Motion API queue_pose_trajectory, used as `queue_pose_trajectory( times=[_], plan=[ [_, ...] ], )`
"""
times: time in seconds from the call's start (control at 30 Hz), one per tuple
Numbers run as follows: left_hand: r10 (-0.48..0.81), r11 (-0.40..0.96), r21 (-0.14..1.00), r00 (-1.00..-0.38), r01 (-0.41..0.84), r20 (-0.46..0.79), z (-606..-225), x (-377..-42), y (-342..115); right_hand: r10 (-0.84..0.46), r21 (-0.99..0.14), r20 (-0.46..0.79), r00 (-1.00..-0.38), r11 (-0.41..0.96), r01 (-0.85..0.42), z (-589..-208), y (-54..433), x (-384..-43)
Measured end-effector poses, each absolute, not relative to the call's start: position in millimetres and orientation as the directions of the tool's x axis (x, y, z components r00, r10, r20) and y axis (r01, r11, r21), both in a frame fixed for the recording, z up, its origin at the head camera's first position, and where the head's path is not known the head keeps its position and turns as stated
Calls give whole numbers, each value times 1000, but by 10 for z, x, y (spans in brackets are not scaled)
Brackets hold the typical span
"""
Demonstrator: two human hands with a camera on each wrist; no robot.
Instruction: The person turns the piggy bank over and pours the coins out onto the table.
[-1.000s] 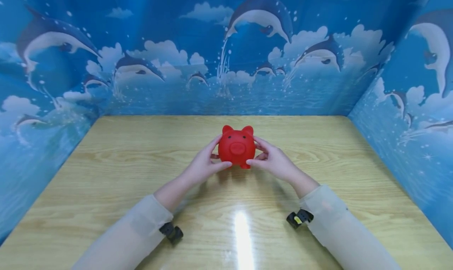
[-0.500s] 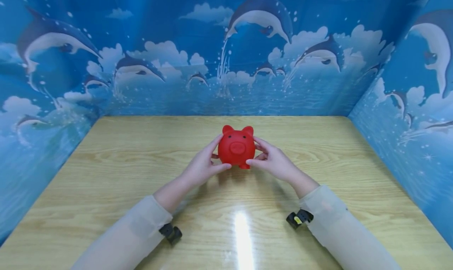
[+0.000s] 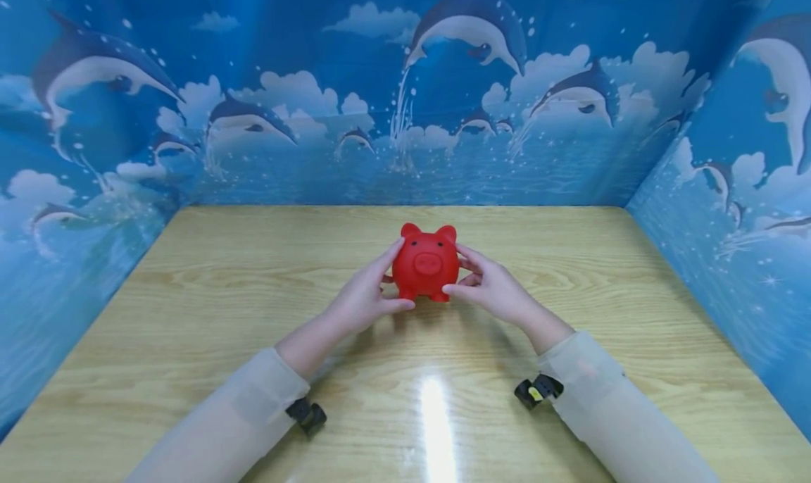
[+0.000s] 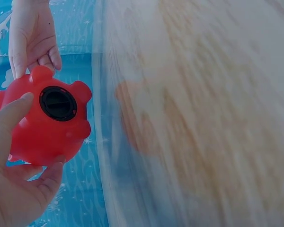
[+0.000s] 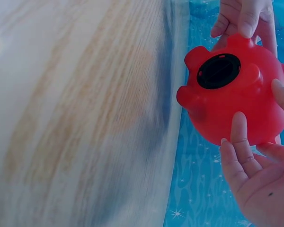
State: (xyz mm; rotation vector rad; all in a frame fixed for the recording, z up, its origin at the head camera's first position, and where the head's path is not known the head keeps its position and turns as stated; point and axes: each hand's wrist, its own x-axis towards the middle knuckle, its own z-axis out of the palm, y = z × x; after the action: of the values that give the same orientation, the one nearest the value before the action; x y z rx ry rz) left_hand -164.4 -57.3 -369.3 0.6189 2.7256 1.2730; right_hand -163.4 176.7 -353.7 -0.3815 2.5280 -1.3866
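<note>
A red piggy bank (image 3: pixel 426 265) faces me at the middle of the table, with its snout and ears in sight. My left hand (image 3: pixel 362 294) holds its left side, fingers along the body and thumb low by a foot. On the opposite side my right hand (image 3: pixel 500 289) holds it, thumb near the other front foot. Both wrist views look at the underside, where a round black plug (image 4: pixel 58 103) sits between the stubby feet. The right wrist view shows the same red body (image 5: pixel 236 106) between both hands. The bank is off the table.
The pale wood-grain table (image 3: pixel 253 258) spreads around the hands, with a bright glare streak near its front. Blue dolphin-print cloth (image 3: pixel 317 152) stands behind the table and along both sides. A small black camera (image 3: pixel 307 416) is strapped at each wrist.
The piggy bank has tipped a little, so its nostrils and both front feet now show. My left thumb has slid slightly lower. The right hand is almost unmoved.
</note>
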Motion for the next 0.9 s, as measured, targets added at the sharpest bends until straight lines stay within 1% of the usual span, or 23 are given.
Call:
queue_pose_trajectory(
  times=[0.57,0.9],
  plan=[
    [391,589,743,-917,318,83,-3674,-1651,-574,-342,-856,-70,-937,503,-120,-3546,1781,-1642],
    [370,596,753,-928,278,50,-3684,-1653,-574,-350,-861,-65,-935,494,-125,-3575,1793,-1661]
  ],
)
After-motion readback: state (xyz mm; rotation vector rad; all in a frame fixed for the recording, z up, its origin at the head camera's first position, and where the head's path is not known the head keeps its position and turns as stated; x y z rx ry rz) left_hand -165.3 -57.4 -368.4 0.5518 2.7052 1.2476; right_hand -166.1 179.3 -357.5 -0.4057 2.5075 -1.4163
